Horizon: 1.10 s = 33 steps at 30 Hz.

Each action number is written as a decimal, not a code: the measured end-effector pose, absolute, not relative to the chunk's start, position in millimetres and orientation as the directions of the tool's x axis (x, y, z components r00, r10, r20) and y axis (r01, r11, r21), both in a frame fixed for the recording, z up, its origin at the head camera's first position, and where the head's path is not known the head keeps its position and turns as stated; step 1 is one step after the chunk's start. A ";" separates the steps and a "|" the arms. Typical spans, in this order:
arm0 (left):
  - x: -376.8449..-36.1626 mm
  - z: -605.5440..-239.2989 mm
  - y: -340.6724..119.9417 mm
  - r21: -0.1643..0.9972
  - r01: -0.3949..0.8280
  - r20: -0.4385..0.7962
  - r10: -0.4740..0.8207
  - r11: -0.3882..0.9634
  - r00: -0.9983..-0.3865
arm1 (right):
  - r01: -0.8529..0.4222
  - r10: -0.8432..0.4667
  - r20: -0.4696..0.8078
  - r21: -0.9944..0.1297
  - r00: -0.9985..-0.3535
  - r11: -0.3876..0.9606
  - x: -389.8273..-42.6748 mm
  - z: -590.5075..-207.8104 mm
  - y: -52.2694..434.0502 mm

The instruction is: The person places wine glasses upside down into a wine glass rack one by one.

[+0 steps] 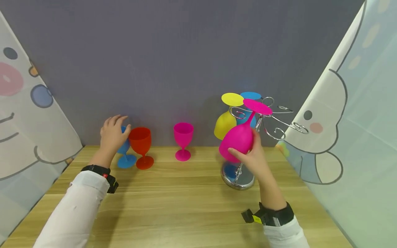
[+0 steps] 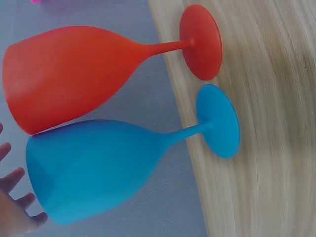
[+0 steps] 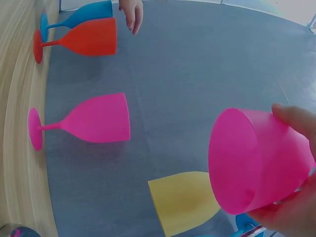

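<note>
My right hand (image 1: 256, 159) grips a pink goblet (image 1: 236, 142) by its bowl, thumb on the near side. The goblet is tilted mouth-down, its foot up among the wire arms of a chrome rack (image 1: 247, 182). Its open mouth shows in the right wrist view. Over at the left, my left hand (image 1: 112, 135) is at the rim of an upright blue goblet (image 2: 98, 168), fingers spread and partly hiding it in the head view. A red goblet (image 1: 140, 141) stands right beside the blue one.
A yellow goblet (image 1: 225, 124) and another blue goblet (image 1: 250, 95) hang upside down on the rack. Between the hands a second pink goblet (image 1: 183, 134) stands upright near the back of the wooden table (image 1: 173, 206). Behind rises a grey panel (image 1: 161, 62).
</note>
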State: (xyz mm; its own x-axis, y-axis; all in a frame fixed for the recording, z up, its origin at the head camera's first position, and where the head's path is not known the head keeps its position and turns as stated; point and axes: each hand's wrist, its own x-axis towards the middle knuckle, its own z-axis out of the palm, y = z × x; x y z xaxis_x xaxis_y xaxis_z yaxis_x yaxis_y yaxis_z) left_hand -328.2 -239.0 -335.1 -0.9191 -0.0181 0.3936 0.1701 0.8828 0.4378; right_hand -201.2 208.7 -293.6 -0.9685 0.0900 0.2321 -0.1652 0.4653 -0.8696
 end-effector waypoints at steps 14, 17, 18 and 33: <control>-339.1 -343.2 -243.0 0.360 0.082 0.231 -0.003 0.929 -0.973 | -0.084 0.122 0.150 -0.899 -0.981 0.431 -223.9 -290.9 202.3; -338.8 -343.0 -245.2 0.335 0.065 0.205 -0.006 0.940 -0.979 | -0.086 0.116 0.151 -0.895 -0.982 0.437 -228.0 -291.8 201.0; -338.8 -343.1 -246.1 0.328 0.059 0.198 -0.008 0.943 -0.980 | -0.086 0.113 0.150 -0.896 -0.982 0.436 -229.0 -292.2 200.8; -335.0 -345.1 -255.2 0.288 0.027 0.175 -0.025 0.957 -0.984 | -0.084 0.081 0.136 -0.885 -0.987 0.458 -236.3 -299.0 195.6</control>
